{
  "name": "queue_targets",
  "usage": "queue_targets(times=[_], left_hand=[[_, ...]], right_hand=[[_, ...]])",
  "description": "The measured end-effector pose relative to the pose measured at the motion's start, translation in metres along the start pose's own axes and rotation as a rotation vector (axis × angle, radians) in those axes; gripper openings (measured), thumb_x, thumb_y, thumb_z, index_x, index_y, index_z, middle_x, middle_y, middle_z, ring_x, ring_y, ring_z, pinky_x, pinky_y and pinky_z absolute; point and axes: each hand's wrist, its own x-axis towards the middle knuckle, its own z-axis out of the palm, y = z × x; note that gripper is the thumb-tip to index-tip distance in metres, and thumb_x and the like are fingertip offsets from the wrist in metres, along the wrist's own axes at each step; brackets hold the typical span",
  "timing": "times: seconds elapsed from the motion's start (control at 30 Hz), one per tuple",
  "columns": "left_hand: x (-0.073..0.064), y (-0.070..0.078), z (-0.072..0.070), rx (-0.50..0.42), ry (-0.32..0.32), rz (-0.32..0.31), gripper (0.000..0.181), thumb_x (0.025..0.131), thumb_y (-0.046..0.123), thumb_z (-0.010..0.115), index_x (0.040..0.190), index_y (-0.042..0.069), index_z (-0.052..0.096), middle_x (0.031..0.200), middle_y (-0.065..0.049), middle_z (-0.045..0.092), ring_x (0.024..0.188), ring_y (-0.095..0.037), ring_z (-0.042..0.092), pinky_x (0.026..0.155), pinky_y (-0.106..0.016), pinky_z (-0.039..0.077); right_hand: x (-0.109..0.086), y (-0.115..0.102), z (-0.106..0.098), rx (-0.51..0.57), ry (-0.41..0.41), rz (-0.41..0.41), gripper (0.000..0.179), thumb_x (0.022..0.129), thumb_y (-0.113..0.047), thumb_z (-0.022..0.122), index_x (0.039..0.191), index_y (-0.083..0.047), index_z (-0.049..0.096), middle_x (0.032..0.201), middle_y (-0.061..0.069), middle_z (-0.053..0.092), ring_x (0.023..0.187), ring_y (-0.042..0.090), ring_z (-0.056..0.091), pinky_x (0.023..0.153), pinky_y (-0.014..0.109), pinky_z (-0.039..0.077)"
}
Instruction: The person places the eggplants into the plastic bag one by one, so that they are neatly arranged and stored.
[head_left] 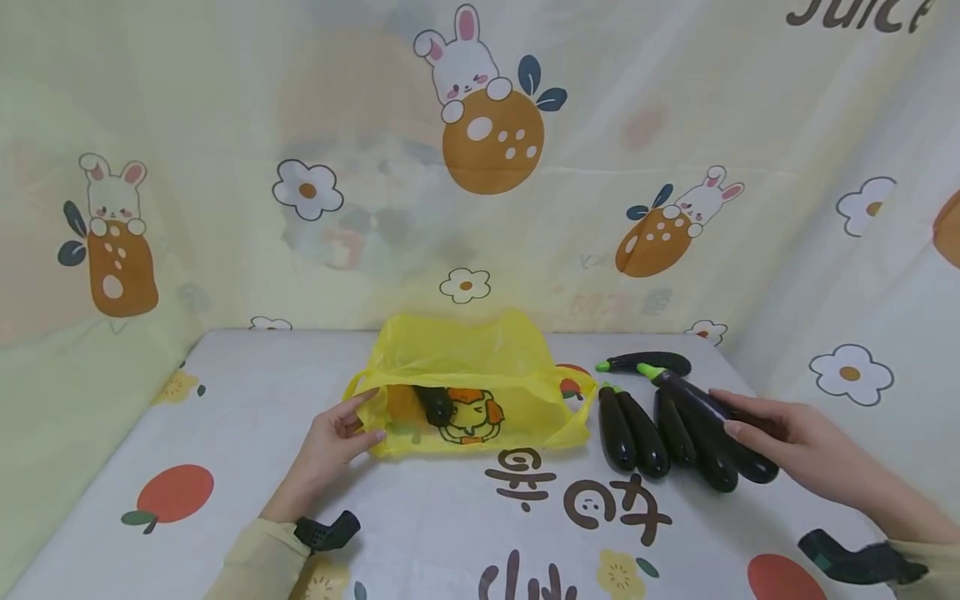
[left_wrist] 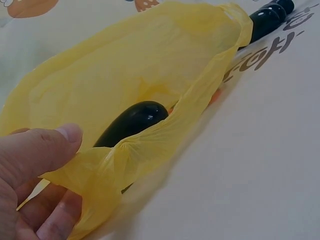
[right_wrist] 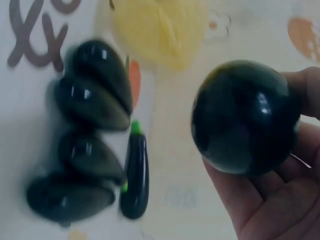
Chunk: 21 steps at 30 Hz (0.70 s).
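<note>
Hours are read from the bag's middle, 12 at the hanging cloth [head_left: 225, 108].

Counter [head_left: 247, 400], one: from where I stand, its left edge slants up to the back edge, where the hanging cloth falls; a broad printed strip lies between that left edge and the bag.

Left hand [head_left: 341, 433], one, at 8 to 9 o'clock: grip narrow, pinching the bag's side by thumb and fingers.

Yellow bag [head_left: 517, 408], one, at the centre, on its side, mouth gaping toward 6; its 12 o'clock side lies near the back edge, with printed counter stretching away toward 6.

Bagged eggplant [head_left: 433, 408], one visible, inside the bag, rounded end toward the mouth.

Grouped eggplants [head_left: 617, 429], four, at 3 to 4 o'clock, side by side, rounded ends toward 5; the first pair sits just beside the bag.

Rear eggplant [head_left: 656, 364], one, at 3 o'clock, lying crosswise near the back edge, green stem toward 9.

Held eggplant [head_left: 697, 408], one, above the group, green stem toward 10 to 11.

Right hand [head_left: 802, 437], one, between 3 and 4 o'clock: grip wrapped about the held eggplant, the counter's right edge close by.

Eggplants visible: seven.
</note>
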Motion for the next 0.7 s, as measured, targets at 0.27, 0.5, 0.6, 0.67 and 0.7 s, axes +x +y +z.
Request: queue_targets(times=[0.27, 0.5, 0.6, 0.67, 0.7], left_hand=[[0.001, 0.002, -0.002, 0.000, -0.009, 0.005, 0.068, 0.090, 0.005, 0.076, 0.151, 0.004, 0.048, 0.107, -0.019, 0.070, 0.092, -0.008, 0.062, 0.072, -0.017, 0.052], [0.001, 0.002, -0.002, -0.002, -0.005, 0.003, 0.067, 0.090, 0.005, 0.076, 0.151, 0.005, 0.049, 0.105, -0.018, 0.070, 0.085, -0.009, 0.060, 0.067, -0.018, 0.050], [0.001, 0.003, -0.002, 0.005, -0.004, -0.007, 0.067, 0.090, 0.006, 0.076, 0.151, 0.006, 0.050, 0.102, -0.016, 0.068, 0.083, -0.009, 0.060, 0.067, -0.018, 0.050], [0.001, 0.003, -0.002, 0.004, -0.004, -0.005, 0.066, 0.090, 0.006, 0.076, 0.151, 0.006, 0.050, 0.103, -0.015, 0.069, 0.086, -0.009, 0.061, 0.068, -0.019, 0.051], [0.000, 0.003, -0.002, 0.007, -0.007, -0.001, 0.066, 0.090, 0.006, 0.076, 0.151, 0.006, 0.050, 0.099, -0.014, 0.068, 0.084, -0.010, 0.060, 0.068, -0.019, 0.051]], right_hand=[[0.023, -0.043, 0.028, 0.147, -0.192, -0.100, 0.049, 0.104, -0.018, 0.060, 0.149, -0.001, 0.050, 0.112, 0.016, 0.066, 0.081, 0.004, 0.056, 0.062, 0.023, 0.048], [0.046, -0.076, 0.061, 0.191, -0.274, -0.154, 0.051, 0.103, -0.022, 0.062, 0.148, -0.002, 0.052, 0.091, 0.004, 0.063, 0.064, 0.006, 0.051, 0.053, 0.025, 0.041], [0.059, -0.087, 0.078, 0.140, -0.270, -0.174, 0.052, 0.103, -0.027, 0.062, 0.147, -0.001, 0.053, 0.096, 0.005, 0.064, 0.060, 0.005, 0.046, 0.054, 0.024, 0.042], [0.069, -0.094, 0.089, 0.111, -0.259, -0.192, 0.053, 0.102, -0.028, 0.062, 0.147, -0.001, 0.054, 0.107, 0.011, 0.068, 0.059, 0.005, 0.044, 0.055, 0.024, 0.041], [0.074, -0.097, 0.095, 0.101, -0.253, -0.200, 0.052, 0.103, -0.028, 0.062, 0.146, 0.000, 0.054, 0.114, 0.015, 0.069, 0.063, 0.005, 0.046, 0.058, 0.023, 0.042]])
